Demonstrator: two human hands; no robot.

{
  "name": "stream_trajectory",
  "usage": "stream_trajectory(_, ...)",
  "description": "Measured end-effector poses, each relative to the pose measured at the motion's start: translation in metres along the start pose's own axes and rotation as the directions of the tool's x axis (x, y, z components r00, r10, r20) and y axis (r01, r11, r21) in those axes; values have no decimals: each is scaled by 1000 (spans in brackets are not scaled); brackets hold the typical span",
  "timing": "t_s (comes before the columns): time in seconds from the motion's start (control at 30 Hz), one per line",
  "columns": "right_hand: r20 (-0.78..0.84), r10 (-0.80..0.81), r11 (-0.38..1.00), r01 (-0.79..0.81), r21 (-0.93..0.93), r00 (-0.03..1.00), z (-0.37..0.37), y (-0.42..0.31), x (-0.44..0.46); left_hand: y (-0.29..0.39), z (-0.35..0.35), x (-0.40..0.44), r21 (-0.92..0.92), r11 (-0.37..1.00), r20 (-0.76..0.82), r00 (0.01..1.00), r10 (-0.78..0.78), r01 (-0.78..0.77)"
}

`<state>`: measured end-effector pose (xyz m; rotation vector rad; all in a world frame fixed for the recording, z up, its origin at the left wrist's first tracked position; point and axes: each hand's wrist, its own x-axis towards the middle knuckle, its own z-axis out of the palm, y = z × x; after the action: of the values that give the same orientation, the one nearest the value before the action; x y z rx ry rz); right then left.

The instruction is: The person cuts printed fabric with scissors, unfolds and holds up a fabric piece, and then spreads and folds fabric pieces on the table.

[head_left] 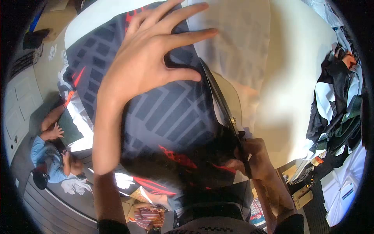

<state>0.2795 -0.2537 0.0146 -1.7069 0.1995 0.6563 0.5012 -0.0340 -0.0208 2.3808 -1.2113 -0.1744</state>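
Note:
My left hand point(146, 56) lies flat with spread fingers on dark patterned fabric point(167, 111), grey and black with red accents. Its fingertips reach past the fabric's right edge. In my right hand point(255, 156) are large scissors point(233, 121), gripped by the handles. Their long dark blades run up along the fabric's right edge, and their tips sit close to my left thumb. Whether the blades are apart is hard to make out. A pale, thin sheet point(237, 46) lies beside the dark fabric on the cream table point(296, 82).
Dark and white cloth pieces point(335, 97) are heaped along the right side. White bundled fabric point(344, 191) hangs at the lower right. A person in a blue top point(50, 156) sits at the left, and another in a striped top point(149, 215) is below. A white door point(23, 97) stands far left.

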Motion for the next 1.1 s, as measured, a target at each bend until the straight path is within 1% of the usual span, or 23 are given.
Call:
stream_trajectory(0.17,20,41,999,-41,31,999,1,8,-4,-6,1,0,-1,1000,2,1000,18,-18)
stream_trajectory(0.33,7,78,997,-78,4,997,5,4,-3,-6,0,-1,-27,1000,5,1000,-8,8)
stream_trajectory(0.5,-20,95,995,-96,-33,995,6,1,-3,-8,0,-1,-36,999,-7,1000,3,-3)
stream_trajectory(0.67,-3,55,999,-55,0,998,8,7,-2,-13,-5,-3,-56,998,-15,1000,13,-13)
stream_trajectory(0.83,53,123,992,-121,-43,991,5,0,1,-16,-2,-2,-86,996,-26,1000,16,-18)
stream_trajectory(0.97,3,144,989,-144,-21,990,11,-3,3,-17,0,-2,-95,995,-48,999,3,-8)
stream_trajectory(1.1,11,158,987,-158,15,987,12,0,2,-15,1,-3,-102,995,-49,999,-8,3)
